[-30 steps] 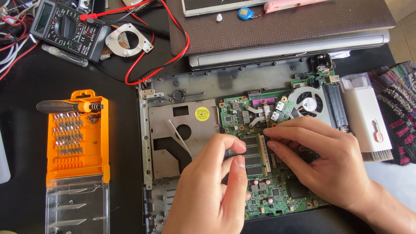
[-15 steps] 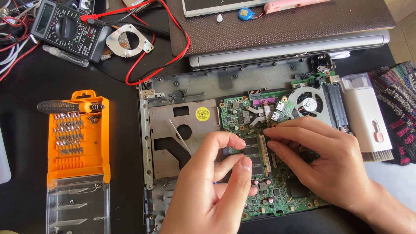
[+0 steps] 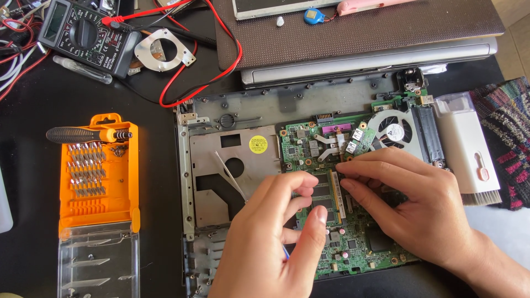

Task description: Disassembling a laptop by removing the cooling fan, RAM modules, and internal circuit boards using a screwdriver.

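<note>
The opened laptop base (image 3: 232,165) lay on the black table (image 3: 83,94), and everything else is placed from it. On the green circuit board (image 3: 353,248) in the base's right half, a memory card (image 3: 326,193) sat in its slot near the board's middle. The left hand (image 3: 270,243) came up from the base's near edge, its fingers curled, the thumb and forefinger pinched in on the card's left side; whether they truly gripped it or only pressed on it could not be told. The right hand (image 3: 414,204) lay across the board from the right, fingers loosely bent and close together, the fingertips (image 3: 345,168) resting at the card's upper right corner, holding nothing that could be seen.

Just behind the right hand, at the base's far right corner, sat the round cooling fan (image 3: 393,131). A yellow sticker (image 3: 258,144) marked the bare metal plate in the base's left half. Well to the left of the base stood an orange screwdriver-bit case (image 3: 99,176), and beyond its far left corner a multimeter (image 3: 83,36) with red leads (image 3: 221,66). A white cleaning brush (image 3: 469,149) lay just beside the base's right edge.
</note>
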